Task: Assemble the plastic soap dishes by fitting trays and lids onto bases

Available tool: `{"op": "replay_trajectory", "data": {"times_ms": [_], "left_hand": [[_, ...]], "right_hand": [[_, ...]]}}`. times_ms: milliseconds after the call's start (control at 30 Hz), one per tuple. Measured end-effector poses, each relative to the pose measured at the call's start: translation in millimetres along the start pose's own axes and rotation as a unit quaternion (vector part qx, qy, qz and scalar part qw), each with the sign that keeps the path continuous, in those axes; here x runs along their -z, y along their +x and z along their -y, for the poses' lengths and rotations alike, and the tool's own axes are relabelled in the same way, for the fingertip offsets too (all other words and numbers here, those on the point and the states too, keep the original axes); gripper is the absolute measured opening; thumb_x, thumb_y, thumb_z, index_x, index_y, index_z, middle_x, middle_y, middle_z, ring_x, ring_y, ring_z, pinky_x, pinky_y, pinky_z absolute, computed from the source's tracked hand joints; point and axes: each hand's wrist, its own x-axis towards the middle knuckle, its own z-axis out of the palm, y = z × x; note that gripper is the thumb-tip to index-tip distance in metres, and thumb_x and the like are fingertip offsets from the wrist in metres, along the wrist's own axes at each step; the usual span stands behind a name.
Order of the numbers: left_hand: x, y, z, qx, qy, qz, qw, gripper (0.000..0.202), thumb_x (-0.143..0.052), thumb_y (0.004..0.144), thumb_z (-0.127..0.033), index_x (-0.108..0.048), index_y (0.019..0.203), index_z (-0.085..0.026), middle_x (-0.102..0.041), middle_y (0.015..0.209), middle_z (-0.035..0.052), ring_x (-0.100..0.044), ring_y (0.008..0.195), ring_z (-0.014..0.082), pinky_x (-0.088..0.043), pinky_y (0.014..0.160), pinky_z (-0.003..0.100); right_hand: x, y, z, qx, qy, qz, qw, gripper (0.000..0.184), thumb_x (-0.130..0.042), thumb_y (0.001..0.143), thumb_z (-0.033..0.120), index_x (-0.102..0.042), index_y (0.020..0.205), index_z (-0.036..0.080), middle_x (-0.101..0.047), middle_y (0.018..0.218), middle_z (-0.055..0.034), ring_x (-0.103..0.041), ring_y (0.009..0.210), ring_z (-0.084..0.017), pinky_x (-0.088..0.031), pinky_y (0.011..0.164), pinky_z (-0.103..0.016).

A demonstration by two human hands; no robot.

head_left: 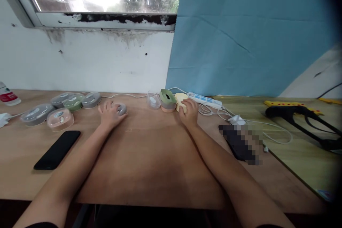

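Observation:
My left hand point(109, 114) rests on the table with its fingers curled round a small grey case point(122, 109). The case looks rounded and is partly covered by the fingers. Over to the right, my right hand point(190, 113) grips a pale yellow case point(180, 98) from its right side. Touching or nearly touching that yellow piece is a green open case part point(164, 94), which sits on grey and peach pieces. A clear plastic cover point(153, 100) lies just left of this stack.
Several lidded cases in grey, green point(73, 103) and peach point(60, 120) sit at the left. A black phone point(57, 150) lies nearer, beside my left forearm. At the right are a power strip point(205, 100), white cables, a pixelated dark object point(240, 144) and a black frame point(301, 123).

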Motion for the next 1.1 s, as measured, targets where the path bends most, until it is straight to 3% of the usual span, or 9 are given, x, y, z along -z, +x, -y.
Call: {"op": "replay_trajectory", "data": {"times_ms": [100,200,300,367,500,600,933,1033,1100], "left_hand": [[0.7,-11.8,-8.8,0.043,-0.06,0.037,0.997,0.07,-0.062,0.071,-0.058,-0.052,0.129,-0.02,-0.044,0.14,0.0171,-0.044,0.121,0.0395,-0.036,0.099,0.049],[1.9,-29.8,-24.0,-0.006,-0.148,0.035,0.988,0.062,-0.067,0.069,-0.051,-0.058,0.122,-0.021,-0.05,0.135,0.0145,-0.047,0.12,0.0372,-0.036,0.103,0.046],[2.5,-52.7,-52.4,-0.042,-0.335,0.024,0.941,0.058,-0.073,0.065,-0.048,-0.061,0.116,-0.022,-0.053,0.133,0.0121,-0.047,0.123,0.0334,-0.031,0.109,0.042],[0.7,-66.1,-74.9,-0.003,-0.52,0.058,0.852,0.059,-0.073,0.068,-0.047,-0.059,0.118,-0.019,-0.058,0.125,0.0124,-0.054,0.116,0.0303,-0.039,0.103,0.041],[-8.8,-82.1,-111.5,0.093,-0.777,0.098,0.615,0.059,-0.067,0.076,-0.048,-0.052,0.124,-0.017,-0.061,0.122,0.0111,-0.057,0.112,0.0279,-0.043,0.098,0.04],[-17.5,-86.6,-123.1,0.089,-0.83,0.139,0.533,0.056,-0.062,0.083,-0.047,-0.05,0.13,-0.019,-0.059,0.128,0.0091,-0.053,0.12,0.027,-0.04,0.103,0.039],[-19.7,-77.8,-110.4,0.095,-0.822,0.175,0.534,0.061,-0.072,0.076,-0.044,-0.049,0.127,-0.021,-0.064,0.115,0.0093,-0.065,0.098,0.023,-0.055,0.083,0.038],[-21.5,-54.3,-102.8,0.166,-0.791,0.086,0.582,0.054,-0.07,0.075,-0.043,-0.051,0.121,-0.021,-0.066,0.104,0.0065,-0.067,0.088,0.0208,-0.056,0.069,0.031],[-23.3,-30.0,-97.1,0.217,-0.731,0.049,0.645,0.044,-0.059,0.081,-0.046,-0.055,0.113,-0.017,-0.067,0.094,0.0069,-0.068,0.08,0.0218,-0.054,0.06,0.03]], "right_hand": [[-4.8,-9.1,36.9,0.058,0.065,0.044,0.995,0.021,-0.056,0.083,0.028,-0.062,0.104,0.024,-0.064,0.108,-0.009,-0.053,0.113,-0.029,-0.039,0.102,-0.051],[-10.5,-21.2,75.1,0.081,0.114,0.123,0.983,0.03,-0.058,0.085,0.033,-0.059,0.114,0.024,-0.063,0.112,-0.0097,-0.055,0.109,-0.028,-0.043,0.097,-0.049],[-15.2,-31.3,104.7,0.068,0.125,0.247,0.958,0.052,-0.06,0.084,0.047,-0.05,0.129,0.022,-0.06,0.122,-0.0125,-0.055,0.113,-0.03,-0.044,0.098,-0.051],[-16.9,-35.8,115.9,0.064,0.122,0.274,0.952,0.081,-0.062,0.079,0.059,-0.033,0.144,0.019,-0.052,0.134,-0.017,-0.049,0.123,-0.035,-0.04,0.102,-0.055],[-17.8,-40.9,119.8,0.092,0.14,0.273,0.947,0.121,-0.061,0.071,0.072,0.01,0.151,0.017,-0.022,0.155,-0.0197,-0.024,0.141,-0.037,-0.027,0.112,-0.057],[-17.4,-42.1,116.0,0.122,0.156,0.302,0.932,0.129,-0.065,0.067,0.072,0.015,0.151,0.018,-0.005,0.159,-0.018,-0.011,0.146,-0.037,-0.02,0.116,-0.056],[-6.8,-34.9,122.4,0.071,0.268,0.25,0.928,0.068,-0.05,0.091,0.037,-0.021,0.151,0.024,-0.038,0.151,-0.0095,-0.038,0.137,-0.026,-0.034,0.113,-0.046],[-4.9,-34.5,116.1,0.033,0.262,0.185,0.946,0.064,-0.047,0.091,0.04,-0.026,0.149,0.025,-0.044,0.147,-0.0083,-0.046,0.132,-0.026,-0.041,0.108,-0.046],[-0.7,-34.7,106.9,0.028,0.239,0.144,0.96,0.064,-0.048,0.09,0.042,-0.028,0.148,0.025,-0.045,0.146,-0.0082,-0.046,0.132,-0.028,-0.042,0.107,-0.048]]}}
